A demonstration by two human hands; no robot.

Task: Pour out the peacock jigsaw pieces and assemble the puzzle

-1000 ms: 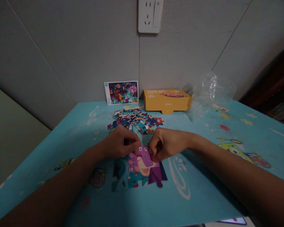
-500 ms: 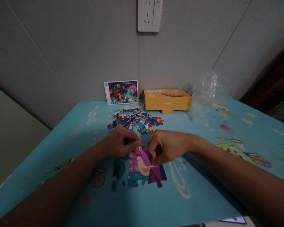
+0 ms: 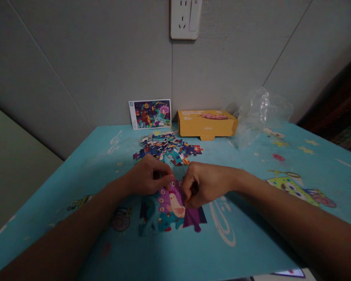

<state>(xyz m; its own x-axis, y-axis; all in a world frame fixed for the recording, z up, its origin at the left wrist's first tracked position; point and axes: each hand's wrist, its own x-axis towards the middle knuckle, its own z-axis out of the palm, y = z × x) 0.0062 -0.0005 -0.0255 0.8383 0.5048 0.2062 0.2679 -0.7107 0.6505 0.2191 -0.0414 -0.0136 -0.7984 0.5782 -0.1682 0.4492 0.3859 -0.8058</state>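
Several joined jigsaw puzzle pieces (image 3: 170, 216) lie flat before me, showing a pink peacock-like figure with purple and teal parts. My left hand (image 3: 149, 175) is closed in a pinch at their upper left edge, its fingertips on a pink puzzle piece. On the right side, my right hand (image 3: 203, 184) is curled with thumb and forefinger pressed together on the joined pieces, covering part of the upper right. Exactly which piece lies under these fingertips is partly hidden. Beyond both hands rests a heap of loose puzzle pieces (image 3: 163, 146).
A picture card (image 3: 152, 114) leans against the wall. Beside it stands a yellow box (image 3: 207, 124) with its flap out, then a clear plastic bag (image 3: 259, 113). A blue cartoon-printed cover (image 3: 134, 257) lies over the table. A wall socket (image 3: 185, 19) is above.
My right hand has shifted slightly down and left along the joined pieces. The left hand stays at the upper edge.
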